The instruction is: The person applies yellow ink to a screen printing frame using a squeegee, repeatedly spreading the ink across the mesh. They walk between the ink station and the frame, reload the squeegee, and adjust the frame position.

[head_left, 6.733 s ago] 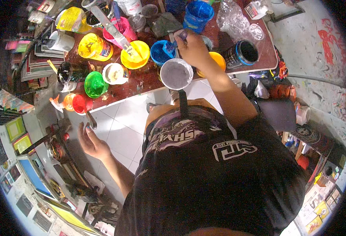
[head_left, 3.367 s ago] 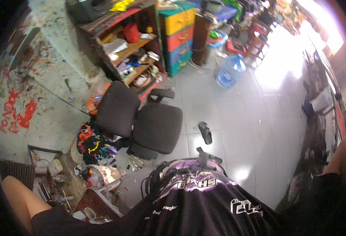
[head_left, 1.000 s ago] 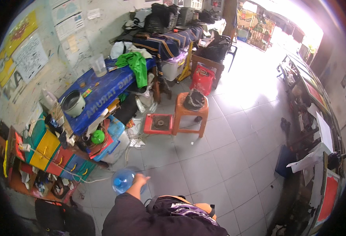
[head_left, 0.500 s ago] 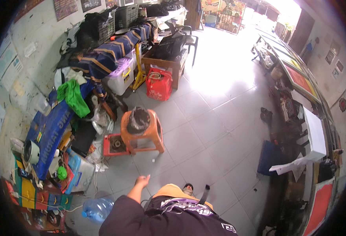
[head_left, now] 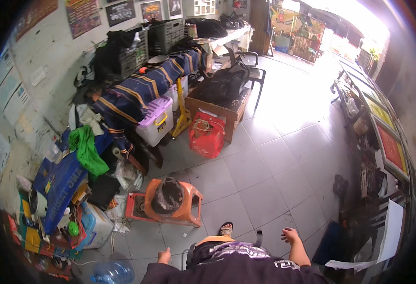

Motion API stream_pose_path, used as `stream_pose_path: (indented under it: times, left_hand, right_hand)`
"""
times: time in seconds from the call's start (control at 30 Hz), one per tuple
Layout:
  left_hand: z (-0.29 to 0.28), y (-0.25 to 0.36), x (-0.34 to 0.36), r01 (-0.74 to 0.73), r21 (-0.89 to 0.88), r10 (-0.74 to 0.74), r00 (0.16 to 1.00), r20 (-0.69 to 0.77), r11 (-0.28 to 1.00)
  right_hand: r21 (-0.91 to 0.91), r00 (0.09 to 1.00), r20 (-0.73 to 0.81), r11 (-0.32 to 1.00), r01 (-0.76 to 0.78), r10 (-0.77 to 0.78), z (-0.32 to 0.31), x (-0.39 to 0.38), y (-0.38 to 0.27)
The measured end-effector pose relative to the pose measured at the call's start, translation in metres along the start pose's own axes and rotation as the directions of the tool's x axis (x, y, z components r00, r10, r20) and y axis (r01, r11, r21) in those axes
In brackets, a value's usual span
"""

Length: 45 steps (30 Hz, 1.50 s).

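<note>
My left hand (head_left: 164, 256) hangs low beside my body with a finger or thumb stretched out, and nothing shows in it. Out to the other side, my right hand (head_left: 290, 235) is bare, its fingers loosely bent and apart. Neither one touches anything. Ahead and nearest to the left one stands an orange plastic stool (head_left: 193, 207), bearing a dark, worn, rounded object (head_left: 168, 196) whose kind I cannot make out. A red single-burner stove (head_left: 134, 206) sits on the floor, partly behind the stool. Low at the left lies a clear blue water bottle (head_left: 112, 271).
A red bag (head_left: 207, 135) rests on the floor before a wooden desk (head_left: 227, 113). Along the left wall are a lidded storage box (head_left: 155, 124), a striped cloth (head_left: 144, 87) and a green cloth (head_left: 87, 149). Framed screens (head_left: 390, 147) and a white sheet (head_left: 391, 230) line the right side.
My view has tilted up and I have moved nearer the stool. My right hand has come into sight on the right. My left hand now shows lower in the picture.
</note>
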<state>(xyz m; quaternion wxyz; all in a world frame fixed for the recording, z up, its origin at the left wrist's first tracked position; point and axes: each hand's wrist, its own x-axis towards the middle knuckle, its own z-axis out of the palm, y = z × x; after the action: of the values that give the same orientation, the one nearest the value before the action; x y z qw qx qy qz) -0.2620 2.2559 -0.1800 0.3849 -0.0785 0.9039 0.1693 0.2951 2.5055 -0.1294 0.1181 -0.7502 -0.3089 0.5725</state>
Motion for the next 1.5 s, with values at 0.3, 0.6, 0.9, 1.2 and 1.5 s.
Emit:
stream_pose_path:
  times: [0.3,0.6,0.9,1.2,1.5]
  left_hand:
    - [0.124,0.297,0.025,-0.359,-0.088,0.369,0.895,0.252,0.929]
    - [0.203,0.505,-0.022,-0.257,-0.138,0.277,0.947,0.162,0.957]
    - [0.254,0.627,-0.001,-0.265,-0.378,0.261,0.963,-0.062,0.887]
    - [0.264,0.979,-0.050,-0.566,-0.721,0.392,0.817,-0.423,0.400]
    - [0.389,1.382,-0.256,-0.881,-0.448,0.904,0.060,-0.424,-0.152]
  right_hand:
    - [0.123,0.951,-0.101,0.953,-0.279,0.291,-0.050,0.117,-0.021]
    - [-0.342,0.872,-0.352,0.821,-0.458,0.340,-0.099,0.201,-0.175]
    - [-0.013,0.991,0.016,0.991,0.133,-0.133,-0.088,0.441,-0.578]
    - [-0.202,0.998,0.059,0.979,0.037,-0.026,-0.113,0.580,-0.778]
    - [0.281,0.936,-0.270,0.948,-0.148,0.226,-0.219,0.663,-0.715]
